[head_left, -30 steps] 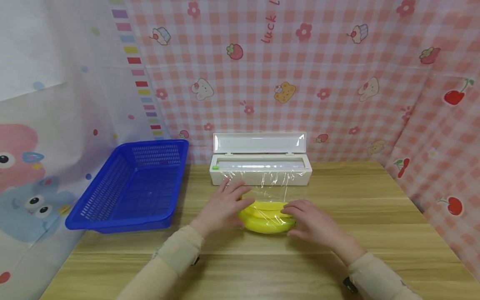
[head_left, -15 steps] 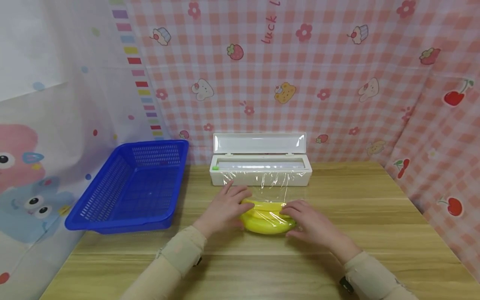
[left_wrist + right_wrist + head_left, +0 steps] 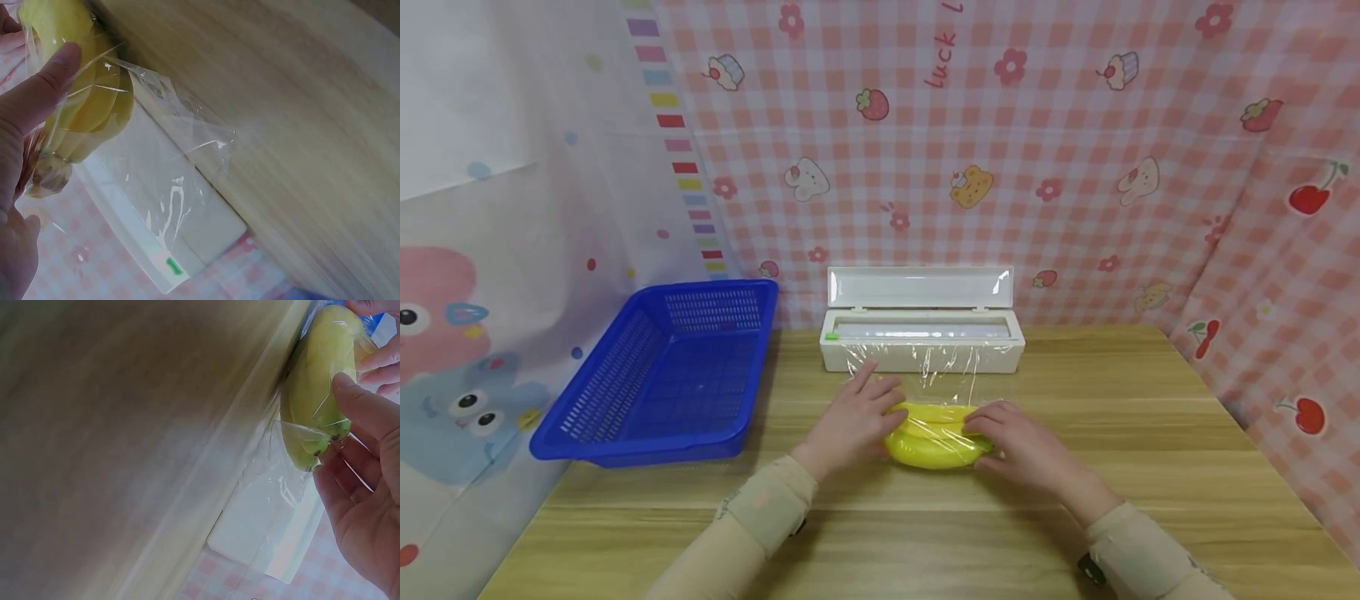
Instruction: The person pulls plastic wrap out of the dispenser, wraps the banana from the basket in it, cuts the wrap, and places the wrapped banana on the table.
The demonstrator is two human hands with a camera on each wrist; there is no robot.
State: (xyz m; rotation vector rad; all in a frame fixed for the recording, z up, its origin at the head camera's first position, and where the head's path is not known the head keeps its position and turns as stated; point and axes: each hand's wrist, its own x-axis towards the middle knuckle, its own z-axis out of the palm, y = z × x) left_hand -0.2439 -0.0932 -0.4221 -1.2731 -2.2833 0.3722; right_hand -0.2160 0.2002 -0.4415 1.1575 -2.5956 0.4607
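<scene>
A bunch of yellow bananas lies on the table under clear cling film, which runs back to the white cling film dispenser. My left hand holds the left end of the bunch; in the left wrist view its thumb presses the wrapped bananas. At the other end, my right hand grips the greenish tips, its thumb on the film and its fingers curled behind the bananas. Loose film hangs past the bunch in both wrist views. The fingertips behind it are partly hidden.
The dispenser's lid stands raised at the back, and a green slider sits at its left end. A blue plastic basket is on the left of the wooden table. Checked cloth hangs behind.
My left hand has shifted slightly right along the bananas, and both hands have closed in a little on the bunch. The dispenser and basket have stayed put.
</scene>
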